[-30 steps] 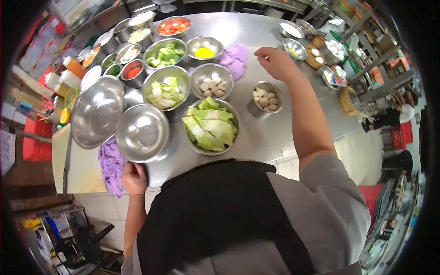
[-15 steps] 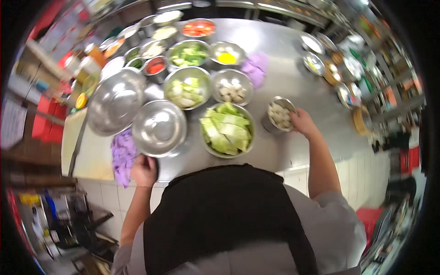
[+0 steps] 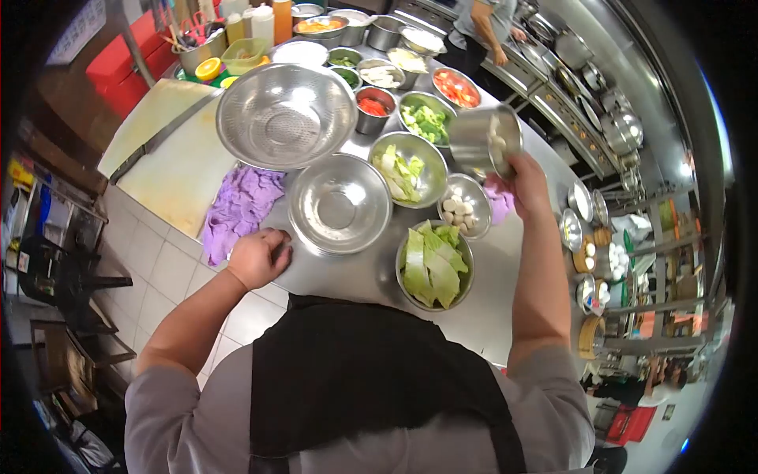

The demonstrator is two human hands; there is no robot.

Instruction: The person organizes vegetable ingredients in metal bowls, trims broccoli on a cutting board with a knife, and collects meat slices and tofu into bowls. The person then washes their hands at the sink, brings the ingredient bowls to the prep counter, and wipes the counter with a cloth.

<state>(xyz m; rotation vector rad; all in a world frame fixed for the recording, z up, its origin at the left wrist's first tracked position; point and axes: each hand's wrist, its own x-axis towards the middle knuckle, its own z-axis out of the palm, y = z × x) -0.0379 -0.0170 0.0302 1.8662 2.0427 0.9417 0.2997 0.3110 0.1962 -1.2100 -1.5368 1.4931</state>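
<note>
My right hand [image 3: 527, 186] grips the rim of a deep metal pot [image 3: 476, 136], held tilted on its side above the far bowls. Pale round pieces [image 3: 499, 142] show in its mouth. Below it stands a small metal bowl [image 3: 476, 227] with similar pale pieces. My left hand [image 3: 260, 258] rests at the table's near edge, fingers curled in a loose fist, beside a crumpled purple cloth [image 3: 241, 201]. A bare shiny metal bowl [image 3: 338, 203] is just right of that hand. Cut green lettuce [image 3: 434, 266] fills another bowl; chopped cabbage [image 3: 399, 174] lies in the one behind.
A large perforated metal bowl [image 3: 286, 114] stands at left. A long knife [image 3: 162, 136] lies on the cutting board [image 3: 158, 182]. Bowls of broccoli [image 3: 425, 122], red pieces [image 3: 456, 88] and other ingredients crowd the far side. A person [image 3: 478, 31] stands by the stoves.
My right hand has lifted the pot off the table, carried it to the far side and tilted it. My left hand stays by the near edge. The view has turned.
</note>
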